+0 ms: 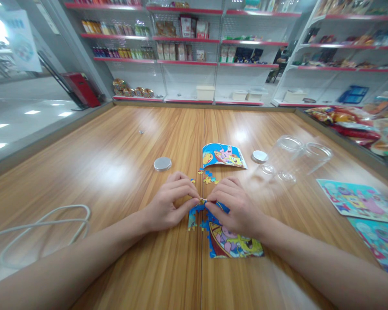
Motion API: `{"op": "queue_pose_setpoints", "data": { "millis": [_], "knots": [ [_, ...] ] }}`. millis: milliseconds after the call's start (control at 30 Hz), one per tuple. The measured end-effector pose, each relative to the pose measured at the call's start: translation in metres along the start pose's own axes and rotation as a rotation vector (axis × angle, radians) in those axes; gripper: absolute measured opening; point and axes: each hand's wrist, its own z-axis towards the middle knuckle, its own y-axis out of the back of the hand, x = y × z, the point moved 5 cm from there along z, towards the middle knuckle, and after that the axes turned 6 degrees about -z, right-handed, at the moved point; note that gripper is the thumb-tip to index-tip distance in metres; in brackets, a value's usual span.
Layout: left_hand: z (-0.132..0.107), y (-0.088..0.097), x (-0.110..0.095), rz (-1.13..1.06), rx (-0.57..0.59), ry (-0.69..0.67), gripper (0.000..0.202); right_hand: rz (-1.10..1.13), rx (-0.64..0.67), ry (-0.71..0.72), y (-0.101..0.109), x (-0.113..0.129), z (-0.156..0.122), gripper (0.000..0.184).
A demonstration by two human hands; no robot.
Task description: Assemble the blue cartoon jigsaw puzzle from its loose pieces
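Roughly, the lower half of the puzzle [234, 245] lies joined on the worktop [116, 172], while both the left hand [170, 202] and right hand [237, 206] pinch a small piece [202, 201] shut-fingered at its upper edge, with loose pieces [208, 177] near the reference picture [223, 156] still unplaced

Wooden table [116, 163], red-edged shop shelves [187, 64], glossy floor [26, 116].

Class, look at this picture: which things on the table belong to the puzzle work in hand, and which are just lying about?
In use:
- left hand and right hand, pinching a small jigsaw piece
- part-built colourful cartoon jigsaw
- loose blue and yellow pieces
- printed cartoon reference picture

Lying about:
- two round silver lids
- two clear plastic jars on their sides
- white cable
- finished picture sheets
- snack packets
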Motion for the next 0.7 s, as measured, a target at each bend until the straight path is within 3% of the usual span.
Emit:
{"op": "queue_pose_setpoints", "data": {
  "millis": [133,267,467,700],
  "knots": [
    [-0.006,0.011,0.024,0.280,-0.197,0.258,0.014,-0.137,0.036,-0.227,-0.001,-0.016,0.000,0.019],
    [-0.012,0.010,0.041,0.464,-0.146,0.457,0.021,-0.289,0.124,-0.343,-0.006,-0.025,-0.003,0.023],
    [-0.010,0.003,0.034,0.529,-0.025,0.449,0.020,-0.345,0.085,-0.360,-0.005,-0.027,-0.006,0.019],
    [-0.009,-0.004,0.032,0.476,0.109,0.340,0.039,-0.293,0.067,-0.349,-0.004,-0.026,-0.005,0.014]
  ]
}}
